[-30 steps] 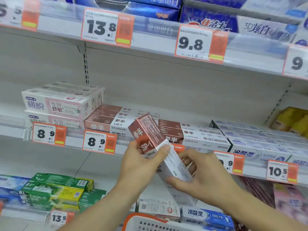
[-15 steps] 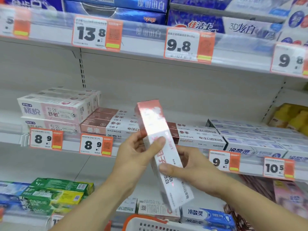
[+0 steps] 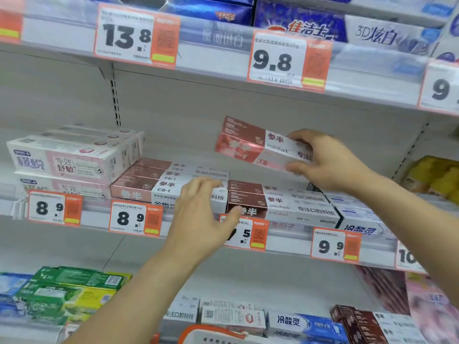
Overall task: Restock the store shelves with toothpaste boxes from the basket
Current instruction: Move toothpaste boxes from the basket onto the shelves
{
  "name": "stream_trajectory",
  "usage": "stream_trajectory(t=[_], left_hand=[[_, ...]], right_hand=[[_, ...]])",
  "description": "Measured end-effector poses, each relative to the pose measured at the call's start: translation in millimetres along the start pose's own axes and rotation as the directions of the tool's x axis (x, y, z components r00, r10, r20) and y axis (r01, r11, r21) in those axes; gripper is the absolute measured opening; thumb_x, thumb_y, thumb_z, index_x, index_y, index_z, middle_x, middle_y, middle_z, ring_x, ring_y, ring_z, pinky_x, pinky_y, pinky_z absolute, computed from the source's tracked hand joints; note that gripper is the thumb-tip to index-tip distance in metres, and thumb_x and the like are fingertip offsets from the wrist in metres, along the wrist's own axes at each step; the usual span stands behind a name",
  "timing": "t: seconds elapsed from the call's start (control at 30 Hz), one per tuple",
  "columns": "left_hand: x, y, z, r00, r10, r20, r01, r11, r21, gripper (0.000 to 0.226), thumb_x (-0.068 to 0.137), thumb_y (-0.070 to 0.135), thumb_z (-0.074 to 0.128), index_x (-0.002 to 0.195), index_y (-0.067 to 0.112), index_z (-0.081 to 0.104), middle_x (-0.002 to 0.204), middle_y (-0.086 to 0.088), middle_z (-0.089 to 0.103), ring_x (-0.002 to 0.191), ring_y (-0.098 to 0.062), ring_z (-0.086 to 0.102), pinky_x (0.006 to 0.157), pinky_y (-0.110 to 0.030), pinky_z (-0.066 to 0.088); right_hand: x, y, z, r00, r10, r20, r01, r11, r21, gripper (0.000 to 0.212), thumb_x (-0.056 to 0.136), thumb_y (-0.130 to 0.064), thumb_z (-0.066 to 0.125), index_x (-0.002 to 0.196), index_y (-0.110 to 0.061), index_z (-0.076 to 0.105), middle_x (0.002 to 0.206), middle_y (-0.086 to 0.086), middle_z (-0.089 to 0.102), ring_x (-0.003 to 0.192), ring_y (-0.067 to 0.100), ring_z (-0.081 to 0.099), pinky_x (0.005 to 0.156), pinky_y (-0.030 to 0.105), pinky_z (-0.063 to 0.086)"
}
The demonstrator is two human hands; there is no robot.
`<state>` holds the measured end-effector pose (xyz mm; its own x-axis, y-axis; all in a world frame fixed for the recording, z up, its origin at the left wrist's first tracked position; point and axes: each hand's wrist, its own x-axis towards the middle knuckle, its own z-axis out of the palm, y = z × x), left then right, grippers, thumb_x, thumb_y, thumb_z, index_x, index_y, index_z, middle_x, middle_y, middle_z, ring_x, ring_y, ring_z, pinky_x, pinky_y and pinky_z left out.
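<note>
The right hand (image 3: 330, 160), at center right of the frame, pinches 1 red-and-white toothpaste box (image 3: 258, 145) level above the middle shelf (image 3: 94, 219) stock, while the left hand (image 3: 201, 217), at center, hovers with relaxed fingers, holding nothing.

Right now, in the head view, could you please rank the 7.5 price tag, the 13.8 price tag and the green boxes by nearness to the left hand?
1. 7.5 price tag: beside the left hand, partly hidden.
2. Green boxes: lower left shelf.
3. 13.8 price tag: upper shelf edge.
</note>
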<state>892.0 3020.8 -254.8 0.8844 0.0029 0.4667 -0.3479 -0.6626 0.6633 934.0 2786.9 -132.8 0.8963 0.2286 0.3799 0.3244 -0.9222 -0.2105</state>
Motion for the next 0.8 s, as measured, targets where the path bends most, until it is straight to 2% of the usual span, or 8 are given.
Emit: stream_trajectory(t=[0.1,0.17,0.3,0.4,0.5,0.6,0.7,0.8], left_hand=[[5,-5,11,0.997,0.072,0.038,-0.074,0.996,0.052,0.054,0.082,0.055,0.059,0.126,0.022,0.060,0.129,0.011,0.051,0.128,-0.009,0.039,0.115,-0.033,0.028],[7,-8,15,0.994,0.105,0.019,-0.107,0.989,0.104,0.052,0.084,0.053,0.065,0.126,0.022,0.059,0.129,0.010,0.051,0.127,-0.009,0.036,0.116,-0.034,0.025],[13,-10,18,0.994,0.110,0.009,-0.109,0.966,0.234,0.064,0.083,0.057,0.068,0.133,0.020,0.053,0.139,0.005,0.047,0.138,-0.013,0.028,0.125,-0.046,0.006],[28,-7,14,0.987,0.141,0.084,-0.161,0.922,0.352,0.081,0.079,0.070,0.062,0.141,0.023,0.042,0.152,0.003,0.036,0.150,-0.020,0.016,0.124,-0.051,-0.005],[55,-5,9,0.966,0.136,0.220,-0.227,0.851,0.473,0.102,0.070,0.084,0.058,0.147,0.022,0.033,0.163,-0.001,0.019,0.153,-0.021,0.007,0.122,-0.057,-0.004],[72,-12,6,0.936,0.040,0.350,-0.206,0.868,0.452,0.119,0.060,0.091,0.058,0.151,0.020,0.027,0.167,-0.005,0.008,0.154,-0.022,0.002,0.123,-0.057,-0.002],[79,-27,5,0.895,-0.058,0.443,-0.182,0.859,0.479,0.131,0.052,0.098,0.050,0.154,0.020,0.022,0.166,-0.003,0.015,0.154,-0.021,0.008,0.123,-0.058,0.004],[80,-35,7,0.884,-0.055,0.463,-0.220,0.827,0.517,0.134,0.051,0.102,0.035,0.156,0.020,0.021,0.165,0.000,0.019,0.154,-0.020,0.010,0.123,-0.056,0.007]], right_hand=[[31,23,0,0.987,0.052,0.152,-0.019,0.977,-0.212,0.053,0.085,-0.023,0.076,0.134,-0.026,0.054,0.126,-0.001,0.062,0.108,0.021,0.059,0.097,0.037,0.048],[44,31,0,0.971,0.094,0.219,-0.028,0.958,-0.285,0.052,0.086,-0.023,0.075,0.133,-0.029,0.054,0.126,-0.004,0.061,0.107,0.019,0.058,0.099,0.039,0.048],[55,42,4,0.952,0.116,0.285,-0.038,0.963,-0.267,0.057,0.085,-0.022,0.078,0.136,-0.026,0.053,0.131,-0.003,0.060,0.111,0.018,0.056,0.102,0.037,0.047],[56,44,11,0.938,0.109,0.330,-0.041,0.977,-0.208,0.058,0.085,-0.022,0.078,0.138,-0.024,0.053,0.134,-0.003,0.059,0.115,0.019,0.058,0.103,0.036,0.048],[59,43,19,0.928,0.087,0.362,-0.027,0.985,-0.169,0.058,0.084,-0.023,0.079,0.137,-0.022,0.055,0.133,-0.003,0.060,0.116,0.019,0.058,0.105,0.036,0.046],[61,45,24,0.913,0.098,0.396,-0.032,0.985,-0.168,0.056,0.084,-0.024,0.080,0.135,-0.022,0.057,0.130,-0.003,0.061,0.115,0.019,0.058,0.106,0.039,0.046],[62,51,26,0.901,0.100,0.423,-0.038,0.987,-0.153,0.055,0.083,-0.025,0.081,0.132,-0.023,0.058,0.127,-0.005,0.062,0.111,0.019,0.060,0.104,0.040,0.047],[66,54,31,0.893,0.099,0.438,-0.044,0.990,-0.134,0.054,0.081,-0.026,0.083,0.130,-0.024,0.059,0.125,-0.007,0.063,0.110,0.017,0.061,0.104,0.038,0.048]])
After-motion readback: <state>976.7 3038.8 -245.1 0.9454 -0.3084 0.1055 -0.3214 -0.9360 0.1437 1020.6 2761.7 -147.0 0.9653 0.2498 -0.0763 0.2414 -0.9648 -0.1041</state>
